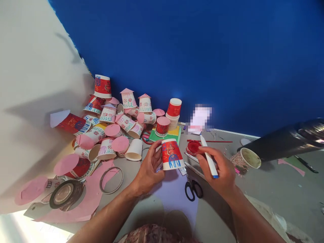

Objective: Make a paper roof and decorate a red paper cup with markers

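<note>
My left hand (151, 170) is closed round the left side of a red and white paper cup (172, 156), its wide rim facing down. Blue marker strokes like grass run along the cup's lower edge, and a small blue figure is on its left side. To the right, apart from the cup, my right hand (219, 170) grips a white marker pen (208, 156) with a blue end pointing down. Black-handled scissors (193, 189) lie below and between the hands, on a sheet of lilac paper (174, 199).
Decorated paper cups (108, 113) with pink paper tops are heaped at left. Behind stands a cup stack (173, 111). Rolls of tape (64, 195) and pink paper (91, 194) lie front left. A patterned cup (246, 158) and a black cylinder (286, 140) are at right, before a blue wall (202, 50).
</note>
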A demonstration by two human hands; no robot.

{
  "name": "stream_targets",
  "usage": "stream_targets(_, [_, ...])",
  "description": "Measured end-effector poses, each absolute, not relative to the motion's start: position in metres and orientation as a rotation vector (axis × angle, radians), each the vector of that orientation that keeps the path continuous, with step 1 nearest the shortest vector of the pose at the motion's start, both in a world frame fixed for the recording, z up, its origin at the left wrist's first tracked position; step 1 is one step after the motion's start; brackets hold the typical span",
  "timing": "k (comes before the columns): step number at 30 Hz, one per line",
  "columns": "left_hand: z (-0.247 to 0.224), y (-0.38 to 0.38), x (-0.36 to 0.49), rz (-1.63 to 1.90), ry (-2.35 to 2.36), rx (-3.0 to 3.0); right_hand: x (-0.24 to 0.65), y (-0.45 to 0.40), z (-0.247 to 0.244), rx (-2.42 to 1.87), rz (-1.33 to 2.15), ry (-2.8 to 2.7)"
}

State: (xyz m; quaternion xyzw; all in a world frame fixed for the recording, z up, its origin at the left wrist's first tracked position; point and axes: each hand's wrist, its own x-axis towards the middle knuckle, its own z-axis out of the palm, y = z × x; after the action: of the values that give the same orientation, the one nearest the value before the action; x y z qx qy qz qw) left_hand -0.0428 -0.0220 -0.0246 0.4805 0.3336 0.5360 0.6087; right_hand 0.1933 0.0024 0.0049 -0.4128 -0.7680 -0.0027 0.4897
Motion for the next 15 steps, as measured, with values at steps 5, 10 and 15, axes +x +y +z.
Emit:
stream_targets(5, [-0.026, -0.02, -0.047, 1.208, 0.687, 1.114, 0.187, 0.01, 0.009, -1.019, 0.046, -1.817])
stream_targets(10, [-0.039, -0.019, -0.046, 1.193, 0.628, 1.065, 0.168, 0.015, 0.012, -1.037, 0.212, -1.751])
stream_targets(15, [-0.04, -0.017, -0.046, 1.22, 0.615, 0.914, 0.162, 0.023, 0.025, -1.044, 0.369, -1.642])
